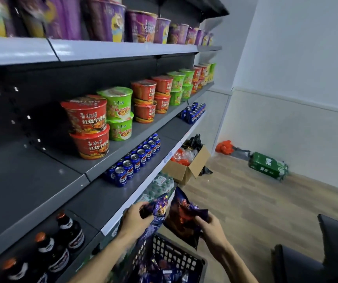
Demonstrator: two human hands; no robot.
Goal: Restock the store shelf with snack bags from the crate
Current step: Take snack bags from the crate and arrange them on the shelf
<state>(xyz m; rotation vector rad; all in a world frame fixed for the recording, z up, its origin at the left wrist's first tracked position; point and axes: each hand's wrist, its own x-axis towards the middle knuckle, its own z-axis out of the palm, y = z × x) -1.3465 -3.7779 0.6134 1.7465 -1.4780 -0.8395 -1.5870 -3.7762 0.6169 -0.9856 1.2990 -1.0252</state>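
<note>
My left hand grips a dark blue-purple snack bag by its upper edge, just above the black lattice crate. My right hand grips a second, larger purple snack bag with a red picture at its right edge. Both bags hang side by side in front of the grey shelf that carries blue cans. More purple snack bags lie inside the crate at the bottom of the view.
Blue soda cans stand in rows on the shelf by my hands. Red and green noodle bowls fill the shelf above, dark bottles the shelf below. An open cardboard box, a green pack and a dark chair stand on the wooden floor.
</note>
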